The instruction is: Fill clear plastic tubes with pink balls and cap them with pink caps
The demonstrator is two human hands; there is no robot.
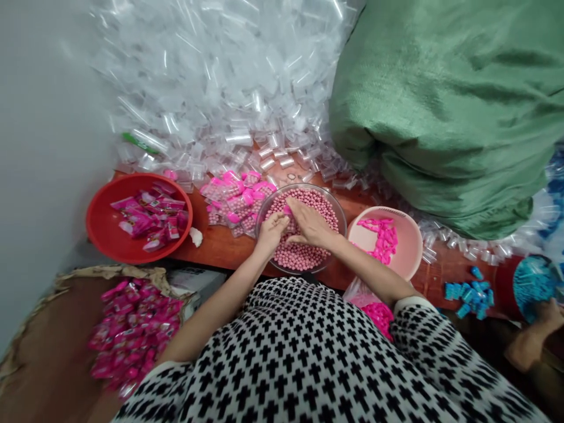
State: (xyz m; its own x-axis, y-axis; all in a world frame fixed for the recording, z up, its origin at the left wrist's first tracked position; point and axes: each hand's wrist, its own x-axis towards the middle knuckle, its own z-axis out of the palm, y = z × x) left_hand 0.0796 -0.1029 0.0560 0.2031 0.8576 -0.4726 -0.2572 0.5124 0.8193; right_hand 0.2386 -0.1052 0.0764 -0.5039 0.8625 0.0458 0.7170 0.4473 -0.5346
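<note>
My left hand [274, 230] is closed, its fingertips pinched at a small bright pink cap [287, 210]; whether a clear tube sits under the cap is hidden by the fingers. Beside it, my right hand [312, 224] has its fingers stretched out, their tips next to the cap and the thumb apart. Both hands are over a clear round bowl [342, 218] filled with pink beads [304, 258]. Just behind that bowl lies a pile of small bead-filled clear containers with pink caps [238, 197]. To the right, a pale pink basin [409, 249] holds bright pink pieces [385, 241].
A red basin [101, 235] with pink packets stands left; more packets [136, 329] fill a box below. Clear tubes [211, 76] heap at the back beside a green sack [440, 106]. At right, a co-worker's hand [549, 320] is by a container of blue beads [531, 282].
</note>
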